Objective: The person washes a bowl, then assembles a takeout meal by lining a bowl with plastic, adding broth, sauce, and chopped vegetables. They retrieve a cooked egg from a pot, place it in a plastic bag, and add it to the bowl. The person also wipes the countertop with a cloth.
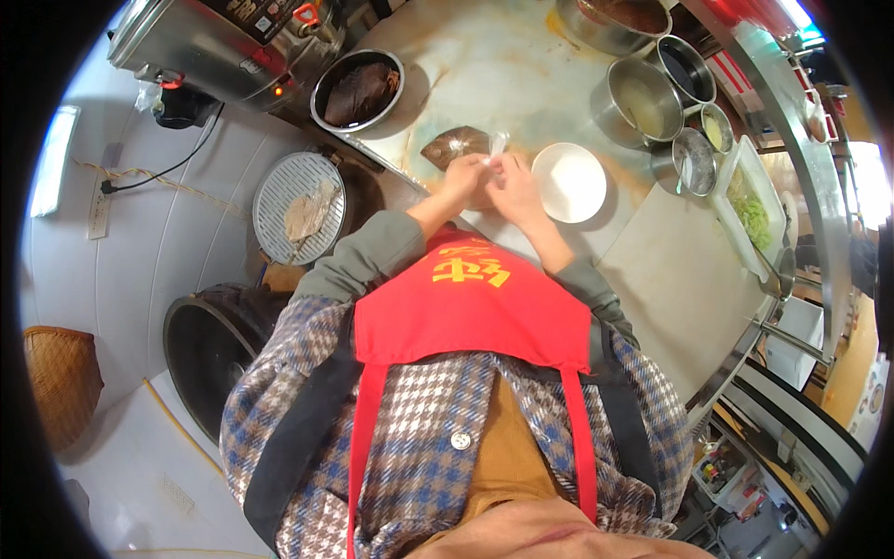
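Note:
My left hand (463,177) and my right hand (515,191) meet over the worktop, fingers pinched at the neck of a clear plastic bag (453,149). Something dark brown fills the bag, which rests on the worktop just beyond my left hand. A whitish twisted end of the bag sticks up past my fingertips. Whether a knot is there is too small to make out. Close to the right of my right hand is a round white bowl (570,183) with a pale inside.
Far left on the worktop (494,65) stands a metal basin (358,90) with a dark bagged mass, beside a steel urn (223,47). Several metal pots (637,102) and a white tray of chopped greens (750,210) line the right. A slatted round lid (298,207) lies left.

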